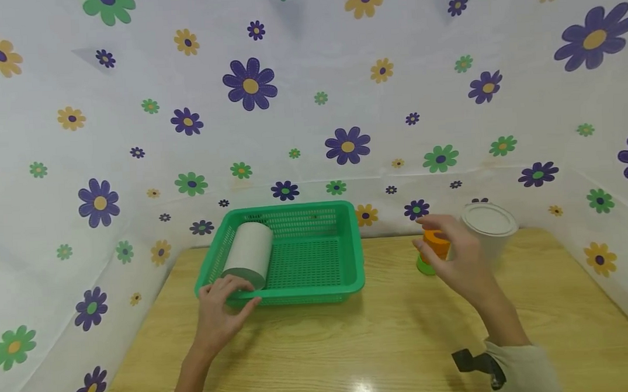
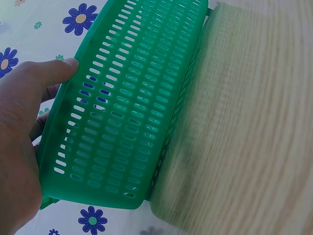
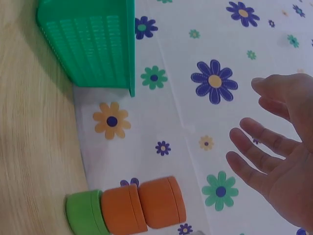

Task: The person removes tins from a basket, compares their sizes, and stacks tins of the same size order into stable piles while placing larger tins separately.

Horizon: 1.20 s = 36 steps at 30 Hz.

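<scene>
My left hand (image 1: 219, 317) grips the near rim of the green plastic basket (image 1: 307, 291) at its left corner. In the left wrist view its thumb lies on the outside of the perforated wall, with the other fingers behind the rim. A white cylinder (image 1: 248, 251) lies on its side in the basket's left part, close behind those fingers. My right hand (image 1: 461, 265) is raised over the table with fingers spread and nothing in them. In the head view it overlaps a stack of small round containers (image 3: 120, 209), one green below two orange ones.
A white lidded canister (image 1: 489, 220) stands at the back right, partly behind the right hand. The wooden table (image 1: 393, 333) meets a flower-patterned cloth (image 1: 310, 120) behind and at both sides.
</scene>
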Available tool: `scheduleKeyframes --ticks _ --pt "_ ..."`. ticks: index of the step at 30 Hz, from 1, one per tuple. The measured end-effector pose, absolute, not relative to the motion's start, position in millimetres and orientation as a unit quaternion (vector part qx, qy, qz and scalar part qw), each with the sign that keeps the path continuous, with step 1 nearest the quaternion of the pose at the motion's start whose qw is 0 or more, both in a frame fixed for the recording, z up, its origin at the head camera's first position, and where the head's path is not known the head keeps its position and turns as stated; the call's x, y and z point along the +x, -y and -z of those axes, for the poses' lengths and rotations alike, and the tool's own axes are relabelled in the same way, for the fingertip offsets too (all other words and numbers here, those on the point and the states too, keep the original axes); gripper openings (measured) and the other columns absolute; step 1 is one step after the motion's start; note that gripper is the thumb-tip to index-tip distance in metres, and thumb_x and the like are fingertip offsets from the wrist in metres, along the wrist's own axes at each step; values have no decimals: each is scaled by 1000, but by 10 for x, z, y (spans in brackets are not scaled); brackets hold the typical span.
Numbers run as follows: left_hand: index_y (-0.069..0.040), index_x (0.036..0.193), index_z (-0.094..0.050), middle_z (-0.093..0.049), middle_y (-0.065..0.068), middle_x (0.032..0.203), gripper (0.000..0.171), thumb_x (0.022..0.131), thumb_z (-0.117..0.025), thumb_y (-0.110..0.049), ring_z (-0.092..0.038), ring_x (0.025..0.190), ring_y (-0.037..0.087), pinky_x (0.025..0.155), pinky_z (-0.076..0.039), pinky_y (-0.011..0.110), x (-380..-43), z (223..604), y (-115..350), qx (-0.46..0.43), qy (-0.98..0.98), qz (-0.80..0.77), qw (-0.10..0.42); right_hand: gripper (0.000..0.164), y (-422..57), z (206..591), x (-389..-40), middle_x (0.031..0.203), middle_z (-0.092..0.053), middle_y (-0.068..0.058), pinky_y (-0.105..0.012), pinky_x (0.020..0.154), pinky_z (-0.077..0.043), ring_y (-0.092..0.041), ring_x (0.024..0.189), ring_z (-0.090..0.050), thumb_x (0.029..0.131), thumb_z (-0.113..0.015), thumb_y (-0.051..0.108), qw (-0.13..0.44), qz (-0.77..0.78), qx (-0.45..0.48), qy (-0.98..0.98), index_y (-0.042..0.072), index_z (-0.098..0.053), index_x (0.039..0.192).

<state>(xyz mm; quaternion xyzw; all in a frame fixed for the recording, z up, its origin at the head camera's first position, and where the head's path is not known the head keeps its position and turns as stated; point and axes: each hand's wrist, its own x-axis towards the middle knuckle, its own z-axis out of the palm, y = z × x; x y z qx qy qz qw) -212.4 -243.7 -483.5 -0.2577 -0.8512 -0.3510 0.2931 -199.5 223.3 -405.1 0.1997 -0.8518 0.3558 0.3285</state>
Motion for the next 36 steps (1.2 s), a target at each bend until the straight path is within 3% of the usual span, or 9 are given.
scheduleKeyframes --ticks 6,13,17,27,36 --pt "-16 97 -73 -70 -8 98 27 76 -91 -16 -59 94 18 85 -24 48 -2127 4840 2431 -257 852 351 290 45 -2090 4072 -2000 124 -67 -6 -14 100 -41 -26 112 -64 87 -80 1 313 -356 217 853 8 -65 128" --pt "-13 96 -73 -69 -7 98 27 76 -90 -15 -58 92 18 84 -24 47 -2124 4852 2425 -258 852 348 294 43 -1910 4128 -2030 126 -66 -4 -41 94 -53 -24 111 -64 88 -80 3 293 -367 238 850 8 -65 128" --pt "-13 96 -73 -69 -7 96 26 76 -90 -15 -58 92 17 84 -24 47 -2126 4865 2424 -258 852 348 295 43 -1803 4146 -2049 128 -65 -4 -48 90 -54 -24 111 -63 89 -79 3 279 -384 249 844 9 -65 129" --pt "-15 96 -72 -69 -8 96 27 76 -90 -15 -58 92 17 83 -24 47 -2131 4868 2422 -258 852 345 298 48 -1498 4207 -2126 133 -62 -9 -53 92 -54 -32 112 -65 92 -77 5 227 -431 267 832 7 -60 136" --pt "-16 96 -72 -69 -8 96 27 75 -90 -14 -58 93 16 84 -24 47 -2140 4869 2423 -258 851 347 297 47 -1257 4185 -2184 133 -62 -9 -48 95 -53 -31 114 -64 93 -76 10 202 -442 272 830 8 -59 137"
